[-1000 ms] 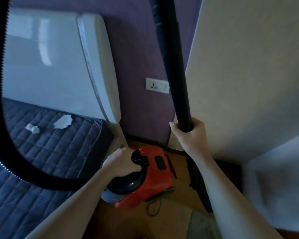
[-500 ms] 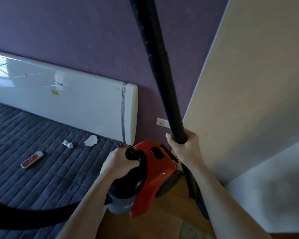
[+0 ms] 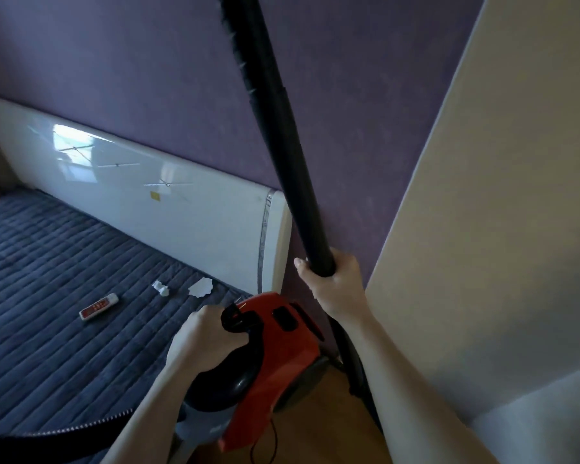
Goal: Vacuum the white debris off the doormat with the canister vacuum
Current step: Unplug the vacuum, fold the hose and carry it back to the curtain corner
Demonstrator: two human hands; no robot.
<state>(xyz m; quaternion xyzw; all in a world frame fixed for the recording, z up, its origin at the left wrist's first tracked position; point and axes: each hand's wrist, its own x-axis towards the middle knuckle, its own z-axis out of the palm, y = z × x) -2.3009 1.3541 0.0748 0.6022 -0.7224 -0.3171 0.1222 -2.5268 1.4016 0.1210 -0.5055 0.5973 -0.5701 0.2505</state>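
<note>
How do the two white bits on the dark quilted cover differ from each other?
The crumpled scrap is balled into a lump; the flat scrap lies spread out with ragged edges. The flat scrap looks wider than the crumpled scrap and lies nearer the headboard. Both are white and rest apart on the quilted cover.

Quilted bedspread [image 3: 47,296] (blue), white headboard [image 3: 195,219]
</note>
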